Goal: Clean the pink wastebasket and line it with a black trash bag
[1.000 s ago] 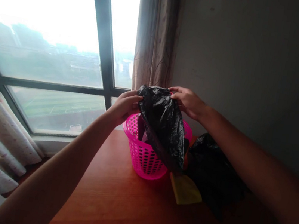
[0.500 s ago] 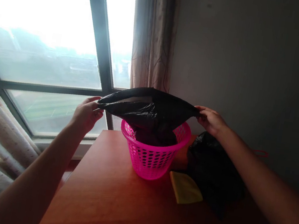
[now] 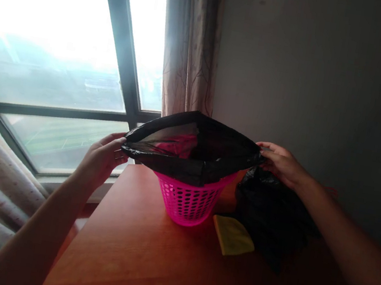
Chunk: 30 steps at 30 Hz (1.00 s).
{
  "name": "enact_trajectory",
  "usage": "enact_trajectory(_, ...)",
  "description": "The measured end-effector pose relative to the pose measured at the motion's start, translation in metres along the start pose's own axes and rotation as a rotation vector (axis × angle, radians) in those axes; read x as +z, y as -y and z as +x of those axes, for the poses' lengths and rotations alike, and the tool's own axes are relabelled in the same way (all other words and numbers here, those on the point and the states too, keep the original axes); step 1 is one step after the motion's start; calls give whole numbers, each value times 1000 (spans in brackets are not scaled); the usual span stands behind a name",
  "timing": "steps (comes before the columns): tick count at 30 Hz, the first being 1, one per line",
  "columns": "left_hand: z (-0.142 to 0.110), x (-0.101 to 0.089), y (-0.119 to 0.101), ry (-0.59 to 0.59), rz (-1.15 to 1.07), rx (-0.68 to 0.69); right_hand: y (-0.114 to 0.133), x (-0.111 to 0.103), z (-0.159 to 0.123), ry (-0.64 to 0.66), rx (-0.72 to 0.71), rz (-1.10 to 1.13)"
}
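Observation:
A black plastic bag (image 3: 186, 168) is stretched wide above a pink perforated basket (image 3: 188, 202), its lower part down inside. The bag's mouth gapes toward me, and the pink inner wall shows through the thin film. My left hand (image 3: 103, 155) pinches the left corner of the bag's rim. On the opposite side, my right hand (image 3: 281, 164) grips the right corner between thumb and fingers. The basket stands upright on the wooden table, its top rim mostly covered by the bag.
Right of the basket, a folded yellow cloth (image 3: 233, 237) lies on the wooden table (image 3: 116, 246). Another black plastic bag (image 3: 268, 217) is heaped beside it, below my right forearm. A window (image 3: 59, 78) and curtains (image 3: 195, 42) stand behind; a grey wall rises at the right.
The bag's mouth has opened wider and its near edge has dropped over the basket's front rim. My hands have moved slightly farther apart, both still holding the corners.

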<state>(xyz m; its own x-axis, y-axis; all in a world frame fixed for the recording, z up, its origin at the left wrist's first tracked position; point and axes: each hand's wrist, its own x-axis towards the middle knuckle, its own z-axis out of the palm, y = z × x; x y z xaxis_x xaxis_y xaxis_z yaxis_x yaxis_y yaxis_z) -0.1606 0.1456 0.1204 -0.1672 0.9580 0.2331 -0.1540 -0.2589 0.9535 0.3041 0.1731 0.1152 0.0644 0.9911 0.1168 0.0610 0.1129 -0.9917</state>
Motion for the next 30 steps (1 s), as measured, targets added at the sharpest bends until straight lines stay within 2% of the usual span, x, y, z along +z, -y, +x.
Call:
enact_trajectory(4,-24,-6,22,-15,-30,-25,-25,0,-11,11,56,40)
enact_trajectory(9,-43,-9,57,-121,-78,-128,-61,11,-24,33,177,195)
enact_trajectory(11,-44,-5,62,-150,-97,-182,-66,16,-25,10,227,265)
enact_trajectory(13,-43,0,60,-164,-124,-197,-64,19,-22,-5,214,265)
enact_trajectory(15,-40,4,54,-184,-143,-157,-57,17,-18,-75,91,151)
enact_trajectory(18,-37,3,41,-239,-73,-2,-38,14,-18,-342,-276,-158)
enact_trajectory(20,-41,1,31,-321,97,154,-21,16,-26,-441,-510,-323)
enact_trajectory(21,-45,2,25,-373,225,249,-12,19,-33,-418,-594,-381)
enact_trajectory(23,-58,8,13,-457,515,474,7,28,-48,-262,-693,-480)
enact_trajectory(24,-65,14,6,-467,654,595,16,35,-54,-159,-726,-539)
enact_trajectory(25,-72,21,0,-429,766,706,23,42,-60,-66,-757,-591)
enact_trajectory(27,-83,39,-11,-241,918,848,35,56,-64,85,-818,-665)
enact_trajectory(30,-83,64,-19,109,1077,852,42,74,-57,257,-887,-711)
